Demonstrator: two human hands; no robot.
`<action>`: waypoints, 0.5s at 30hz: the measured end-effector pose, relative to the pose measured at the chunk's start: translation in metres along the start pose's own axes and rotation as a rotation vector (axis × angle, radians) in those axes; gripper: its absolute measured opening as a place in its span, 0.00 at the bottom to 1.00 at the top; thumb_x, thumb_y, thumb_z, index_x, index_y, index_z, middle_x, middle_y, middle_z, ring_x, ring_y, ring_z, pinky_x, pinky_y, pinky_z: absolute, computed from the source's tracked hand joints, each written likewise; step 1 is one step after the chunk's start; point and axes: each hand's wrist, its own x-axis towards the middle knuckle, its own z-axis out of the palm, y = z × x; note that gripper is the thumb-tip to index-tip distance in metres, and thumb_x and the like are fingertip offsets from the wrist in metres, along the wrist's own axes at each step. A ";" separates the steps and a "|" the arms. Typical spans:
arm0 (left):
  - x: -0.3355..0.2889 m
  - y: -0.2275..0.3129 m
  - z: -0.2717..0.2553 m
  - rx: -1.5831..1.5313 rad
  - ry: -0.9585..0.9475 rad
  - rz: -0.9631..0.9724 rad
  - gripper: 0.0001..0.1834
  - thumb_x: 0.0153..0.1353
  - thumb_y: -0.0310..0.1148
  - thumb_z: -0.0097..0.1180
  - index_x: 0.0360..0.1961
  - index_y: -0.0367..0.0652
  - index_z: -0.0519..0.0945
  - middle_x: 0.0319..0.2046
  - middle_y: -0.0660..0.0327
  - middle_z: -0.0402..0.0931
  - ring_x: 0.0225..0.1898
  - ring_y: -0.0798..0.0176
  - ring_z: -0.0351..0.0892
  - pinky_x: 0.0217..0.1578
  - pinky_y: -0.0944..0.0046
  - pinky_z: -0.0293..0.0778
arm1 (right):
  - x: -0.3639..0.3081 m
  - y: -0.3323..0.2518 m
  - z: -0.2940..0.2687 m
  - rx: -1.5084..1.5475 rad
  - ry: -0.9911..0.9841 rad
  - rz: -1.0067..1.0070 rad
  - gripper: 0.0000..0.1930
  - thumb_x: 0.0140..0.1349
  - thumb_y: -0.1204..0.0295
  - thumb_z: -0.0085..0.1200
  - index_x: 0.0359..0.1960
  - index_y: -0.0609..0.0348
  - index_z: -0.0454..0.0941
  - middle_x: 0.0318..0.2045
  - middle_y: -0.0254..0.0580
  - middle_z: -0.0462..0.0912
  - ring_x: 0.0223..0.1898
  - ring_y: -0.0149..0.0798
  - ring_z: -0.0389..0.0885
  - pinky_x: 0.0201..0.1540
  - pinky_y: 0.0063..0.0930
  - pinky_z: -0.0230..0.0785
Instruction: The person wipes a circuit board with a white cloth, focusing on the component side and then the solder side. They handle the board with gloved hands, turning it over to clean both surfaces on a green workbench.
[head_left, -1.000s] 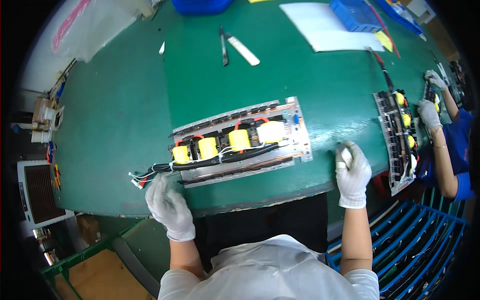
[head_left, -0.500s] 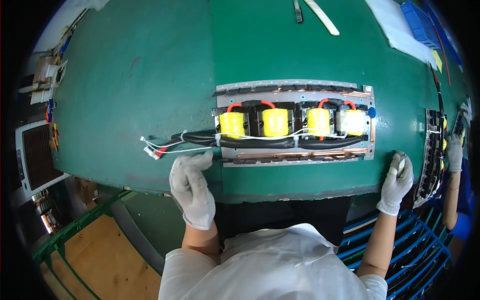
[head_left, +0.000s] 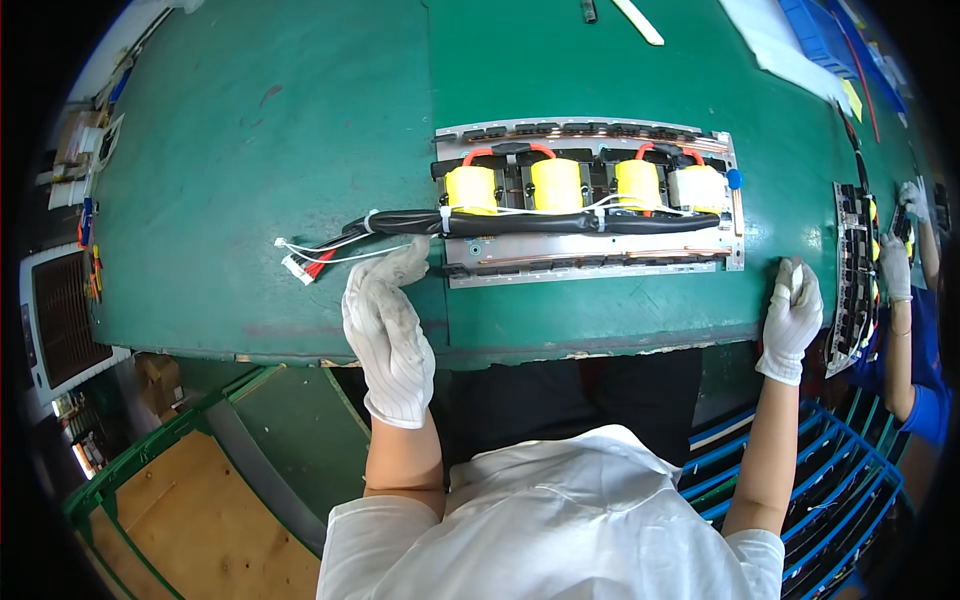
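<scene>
Table (head_left: 270,160): brightly lit, with pale glare toward the right side.
Shirt (head_left: 540,510): very bright, with soft shadows in the folds.
Picture rim: dark corners, straight edges bend, fine details look unclear.

green tabletop (head_left: 250,160); yellow coils (head_left: 556,187); black cable sleeve (head_left: 540,224); red wires (head_left: 320,264).

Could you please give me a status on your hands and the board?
Left hand beside board, grip unclear. Right hand right of it, contents unclear. Board flat on table; black cable bundle across it, trailing left.
</scene>
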 end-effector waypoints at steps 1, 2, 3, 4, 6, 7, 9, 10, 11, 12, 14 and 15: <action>-0.001 -0.002 -0.001 0.005 -0.024 0.010 0.26 0.72 0.44 0.30 0.37 0.34 0.78 0.35 0.51 0.80 0.35 0.55 0.77 0.39 0.60 0.73 | -0.001 0.001 0.000 0.000 0.000 0.004 0.13 0.59 0.65 0.57 0.42 0.59 0.77 0.32 0.48 0.81 0.33 0.51 0.79 0.37 0.38 0.71; -0.002 -0.006 -0.004 0.010 -0.049 0.020 0.26 0.72 0.43 0.31 0.37 0.34 0.78 0.34 0.51 0.80 0.34 0.56 0.77 0.39 0.60 0.72 | -0.001 0.003 0.000 0.000 0.000 0.007 0.13 0.59 0.65 0.57 0.42 0.59 0.77 0.33 0.48 0.81 0.33 0.51 0.79 0.37 0.38 0.71; -0.003 -0.008 -0.005 0.017 -0.071 0.028 0.26 0.71 0.43 0.31 0.37 0.34 0.79 0.33 0.51 0.80 0.33 0.57 0.77 0.38 0.61 0.72 | -0.002 0.003 0.000 -0.009 -0.002 0.001 0.13 0.58 0.65 0.57 0.42 0.58 0.77 0.33 0.48 0.82 0.33 0.51 0.79 0.37 0.38 0.71; -0.003 -0.006 -0.005 0.008 -0.066 0.021 0.25 0.71 0.42 0.33 0.37 0.34 0.79 0.32 0.52 0.80 0.33 0.57 0.77 0.37 0.61 0.72 | -0.002 0.003 0.000 0.000 -0.006 0.010 0.13 0.58 0.65 0.57 0.42 0.58 0.77 0.33 0.48 0.82 0.34 0.51 0.79 0.38 0.38 0.71; -0.002 -0.001 -0.005 -0.012 -0.057 0.006 0.22 0.70 0.40 0.36 0.37 0.34 0.80 0.30 0.52 0.80 0.31 0.58 0.76 0.36 0.61 0.71 | -0.001 0.001 0.001 0.017 -0.014 0.028 0.14 0.58 0.65 0.57 0.42 0.59 0.77 0.33 0.48 0.82 0.34 0.52 0.79 0.38 0.39 0.71; -0.002 -0.001 -0.005 -0.017 -0.053 0.008 0.20 0.69 0.38 0.38 0.37 0.34 0.80 0.31 0.52 0.80 0.31 0.58 0.76 0.36 0.61 0.71 | -0.001 0.001 0.001 0.017 -0.008 0.021 0.13 0.58 0.65 0.57 0.42 0.59 0.77 0.33 0.48 0.81 0.33 0.52 0.79 0.37 0.39 0.71; -0.003 -0.002 -0.005 -0.029 -0.047 0.013 0.17 0.67 0.35 0.42 0.38 0.34 0.80 0.33 0.52 0.80 0.31 0.58 0.76 0.37 0.62 0.71 | -0.001 0.003 0.002 0.017 0.004 0.008 0.13 0.58 0.65 0.57 0.41 0.60 0.77 0.32 0.49 0.81 0.32 0.52 0.80 0.36 0.38 0.71; -0.002 0.001 -0.004 0.034 -0.054 -0.022 0.14 0.65 0.33 0.44 0.39 0.35 0.80 0.34 0.52 0.80 0.33 0.58 0.76 0.38 0.62 0.71 | 0.000 0.002 0.001 0.035 0.005 0.006 0.13 0.58 0.66 0.58 0.41 0.60 0.77 0.32 0.49 0.81 0.32 0.52 0.80 0.36 0.38 0.72; -0.002 0.005 -0.004 0.096 -0.060 -0.056 0.13 0.63 0.31 0.46 0.39 0.35 0.80 0.35 0.53 0.80 0.34 0.58 0.76 0.38 0.61 0.71 | 0.001 -0.002 0.000 0.054 0.006 0.004 0.13 0.58 0.66 0.58 0.40 0.61 0.77 0.32 0.49 0.81 0.31 0.52 0.80 0.35 0.38 0.72; -0.002 0.008 -0.003 0.156 -0.067 -0.090 0.12 0.60 0.29 0.48 0.40 0.35 0.79 0.36 0.53 0.80 0.35 0.58 0.76 0.39 0.61 0.71 | 0.001 -0.005 -0.001 0.069 0.008 0.001 0.12 0.58 0.67 0.58 0.40 0.61 0.77 0.32 0.50 0.81 0.31 0.52 0.80 0.34 0.37 0.72; -0.007 0.003 -0.002 0.247 -0.010 0.082 0.13 0.56 0.29 0.52 0.43 0.37 0.79 0.38 0.54 0.79 0.38 0.56 0.76 0.44 0.59 0.70 | 0.002 -0.006 -0.001 0.080 0.027 -0.024 0.11 0.58 0.68 0.59 0.39 0.61 0.77 0.31 0.50 0.81 0.30 0.52 0.80 0.34 0.36 0.72; -0.008 0.002 0.001 0.286 0.014 0.164 0.15 0.54 0.30 0.54 0.44 0.38 0.79 0.39 0.55 0.79 0.40 0.56 0.76 0.46 0.57 0.70 | 0.000 -0.003 0.000 0.070 0.027 -0.033 0.11 0.58 0.68 0.59 0.39 0.61 0.77 0.32 0.51 0.81 0.30 0.52 0.80 0.34 0.36 0.73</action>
